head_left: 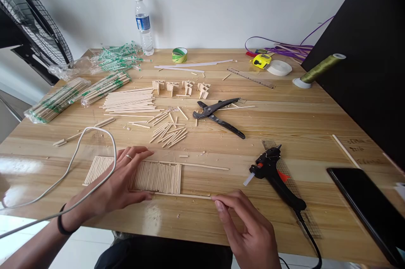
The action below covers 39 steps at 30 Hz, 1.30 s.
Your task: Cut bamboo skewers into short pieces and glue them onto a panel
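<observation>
A flat panel of short wooden sticks (158,177) lies side by side between two long sticks near the table's front edge. My left hand (122,178) is spread across it, fingers at its far edge and thumb at its near edge, hiding part of the panel. The near long stick (190,196) juts out to the right. Its tip is between the thumb and forefinger of my right hand (243,222). The far long stick (205,166) also extends past the panel. A white cable (110,142) loops over my left wrist.
Cut short sticks (171,134) and long sticks (129,101) lie beyond the panel. Black cutters (215,115) rest mid-table. To the right are a glue gun (272,172) on a ruler and a phone (363,210). Small stick assemblies (172,86) and a water bottle (144,28) stand farther back.
</observation>
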Tool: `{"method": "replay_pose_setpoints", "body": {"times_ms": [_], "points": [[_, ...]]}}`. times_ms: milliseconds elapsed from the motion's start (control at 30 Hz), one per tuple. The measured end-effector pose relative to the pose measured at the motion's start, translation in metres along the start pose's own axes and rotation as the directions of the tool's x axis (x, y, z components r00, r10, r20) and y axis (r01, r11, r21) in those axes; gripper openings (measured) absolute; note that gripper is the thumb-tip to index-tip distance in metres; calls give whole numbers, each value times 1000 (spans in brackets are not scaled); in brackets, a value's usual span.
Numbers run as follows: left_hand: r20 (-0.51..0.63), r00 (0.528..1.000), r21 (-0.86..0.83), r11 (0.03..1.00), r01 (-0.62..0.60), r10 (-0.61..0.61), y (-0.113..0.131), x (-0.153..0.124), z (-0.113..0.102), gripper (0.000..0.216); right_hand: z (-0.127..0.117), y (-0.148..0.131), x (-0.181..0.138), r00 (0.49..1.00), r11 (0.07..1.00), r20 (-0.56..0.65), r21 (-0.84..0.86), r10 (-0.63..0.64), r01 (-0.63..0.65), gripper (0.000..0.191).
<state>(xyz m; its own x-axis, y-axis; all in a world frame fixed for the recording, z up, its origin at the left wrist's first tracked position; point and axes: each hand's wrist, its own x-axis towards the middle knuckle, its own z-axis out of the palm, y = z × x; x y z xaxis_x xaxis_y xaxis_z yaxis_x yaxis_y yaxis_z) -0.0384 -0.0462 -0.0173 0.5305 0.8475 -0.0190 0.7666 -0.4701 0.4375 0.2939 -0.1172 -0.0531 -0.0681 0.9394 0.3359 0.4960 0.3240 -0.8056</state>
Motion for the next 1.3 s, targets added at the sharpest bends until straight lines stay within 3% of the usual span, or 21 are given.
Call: {"method": "replay_pose_setpoints", "body": {"times_ms": [167,300,533,733,1300], "points": [[36,999,100,994,31,-35,-16,-22,-11,82,-3,1,13,989,979,91,-156,-117,130,11],[51,997,119,992,49,-55,-24,-30,-19,67,1,6,17,974,956,164,-223,-157,192,13],[36,993,127,985,-120,116,-32,-24,-23,50,11,5,16,976,962,180,-222,-119,158,14],[4,985,116,979,-169,170,-39,-20,-19,58,13,3,20,977,965,175,-207,-125,161,15],[-12,989,70,986,-148,149,-33,-20,-18,56,8,-2,27,979,975,182,-183,-89,123,10]]}}
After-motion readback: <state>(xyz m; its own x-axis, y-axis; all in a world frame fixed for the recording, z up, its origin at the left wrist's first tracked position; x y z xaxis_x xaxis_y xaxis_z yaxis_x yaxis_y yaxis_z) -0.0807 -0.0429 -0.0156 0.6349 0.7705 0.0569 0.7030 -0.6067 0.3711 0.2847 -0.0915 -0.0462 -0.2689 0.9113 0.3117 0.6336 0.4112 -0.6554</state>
